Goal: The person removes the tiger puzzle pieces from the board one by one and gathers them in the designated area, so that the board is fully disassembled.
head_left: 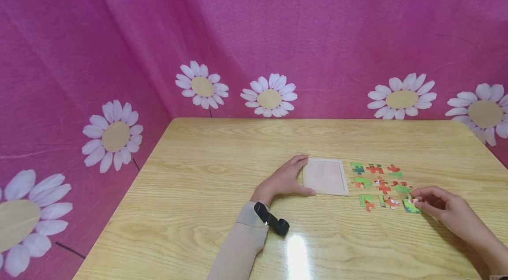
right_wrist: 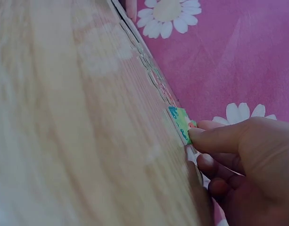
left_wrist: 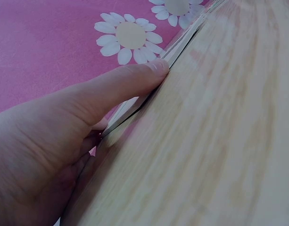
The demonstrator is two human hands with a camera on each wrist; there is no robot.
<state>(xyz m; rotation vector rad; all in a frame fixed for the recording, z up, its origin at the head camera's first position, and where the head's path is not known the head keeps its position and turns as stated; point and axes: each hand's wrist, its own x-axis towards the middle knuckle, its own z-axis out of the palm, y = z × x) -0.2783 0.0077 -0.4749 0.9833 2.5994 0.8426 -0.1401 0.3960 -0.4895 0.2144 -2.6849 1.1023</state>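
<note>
A shallow square wooden puzzle tray [head_left: 324, 176] lies on the table with nothing in it. My left hand [head_left: 281, 181] holds it by its left side, thumb at the near corner and fingers at the far one; in the left wrist view the thumb [left_wrist: 151, 70] presses the tray's edge [left_wrist: 175, 52]. My right hand [head_left: 452, 211] pinches a green puzzle piece [head_left: 410, 206] between thumb and forefinger at the near right of the laid-out pieces. That piece [right_wrist: 178, 122] is tilted up in the right wrist view, its printed face showing.
Several loose red and green puzzle pieces [head_left: 383, 186] lie in rows right of the tray. The wood-grain table [head_left: 222, 156] ends at a pink curtain [head_left: 317, 28] with daisies behind and to the left. A black strap device [head_left: 271, 219] sits on the left wrist.
</note>
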